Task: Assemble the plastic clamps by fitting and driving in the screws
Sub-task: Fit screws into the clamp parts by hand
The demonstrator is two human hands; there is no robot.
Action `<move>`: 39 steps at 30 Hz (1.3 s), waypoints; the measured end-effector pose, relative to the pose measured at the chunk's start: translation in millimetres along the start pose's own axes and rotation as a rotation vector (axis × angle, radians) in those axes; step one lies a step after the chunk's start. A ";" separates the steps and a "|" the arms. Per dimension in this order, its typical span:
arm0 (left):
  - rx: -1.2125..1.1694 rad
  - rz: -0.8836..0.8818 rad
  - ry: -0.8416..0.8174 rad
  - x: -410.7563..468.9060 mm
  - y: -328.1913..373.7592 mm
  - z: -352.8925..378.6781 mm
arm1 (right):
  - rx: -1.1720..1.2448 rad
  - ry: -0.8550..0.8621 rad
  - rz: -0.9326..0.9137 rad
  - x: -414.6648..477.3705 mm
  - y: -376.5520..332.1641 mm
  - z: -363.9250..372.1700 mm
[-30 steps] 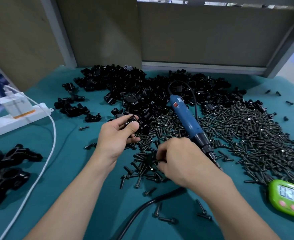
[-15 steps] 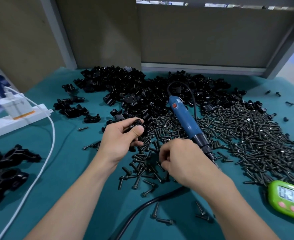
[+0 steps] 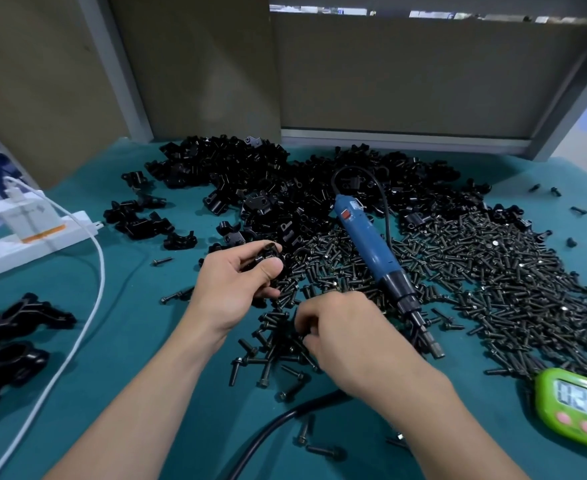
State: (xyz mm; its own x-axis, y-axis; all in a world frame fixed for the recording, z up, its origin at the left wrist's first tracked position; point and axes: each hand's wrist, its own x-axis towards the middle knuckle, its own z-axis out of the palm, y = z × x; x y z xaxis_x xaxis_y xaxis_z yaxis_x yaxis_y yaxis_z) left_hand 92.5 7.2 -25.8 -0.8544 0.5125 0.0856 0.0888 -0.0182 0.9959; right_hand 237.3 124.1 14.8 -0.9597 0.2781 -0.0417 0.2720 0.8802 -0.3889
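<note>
My left hand (image 3: 233, 277) grips a black plastic clamp piece (image 3: 266, 252) between thumb and fingers, just above the table. My right hand (image 3: 344, 329) reaches down with curled fingers into a small scatter of loose black screws (image 3: 268, 355) and pinches at one; the fingertips hide the screw itself. A blue electric screwdriver (image 3: 368, 244) lies on the big screw pile (image 3: 510, 271) behind my right hand, its tip pointing towards me. Unassembled clamp parts (image 3: 285, 188) are heaped at the back.
Larger black clamps (image 3: 11, 327) lie at the left edge. A white power strip (image 3: 36, 233) with a white cable (image 3: 94, 289) sits at the left. A green timer (image 3: 579, 403) stands at the right. A black hose (image 3: 285, 420) crosses the teal table cover in front.
My right hand has shifted slightly left and down into the loose screws. My left hand has stayed in place with the clamp piece, turning it a little.
</note>
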 end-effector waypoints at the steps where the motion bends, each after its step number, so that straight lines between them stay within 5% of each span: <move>1: 0.008 0.000 -0.007 -0.9 0.5 0.9 | -0.042 0.012 -0.017 -0.2 -0.5 3.2; 6: 0.001 -0.004 -0.033 -2.0 5.6 4.1 | 0.012 0.013 0.023 4.4 5.3 6.1; 18: 0.180 0.065 -0.133 -9.9 0.5 4.3 | 1.019 0.348 0.201 17.8 26.6 2.7; 33: 0.304 0.104 -0.118 -15.8 3.8 4.3 | 1.153 0.265 0.096 29.0 21.2 16.1; 39: 0.181 0.081 -0.222 -15.4 6.6 4.7 | 1.247 0.298 0.112 31.3 23.6 19.3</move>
State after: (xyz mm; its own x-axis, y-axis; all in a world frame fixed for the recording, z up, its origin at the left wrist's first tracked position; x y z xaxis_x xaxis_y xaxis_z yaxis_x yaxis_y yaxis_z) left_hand 108.6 3.2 -20.7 -0.7098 0.6911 0.1362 0.2590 0.0762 0.9629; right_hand 212.3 146.1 -13.4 -0.8391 0.5438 0.0132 -0.0555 -0.0616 -0.9966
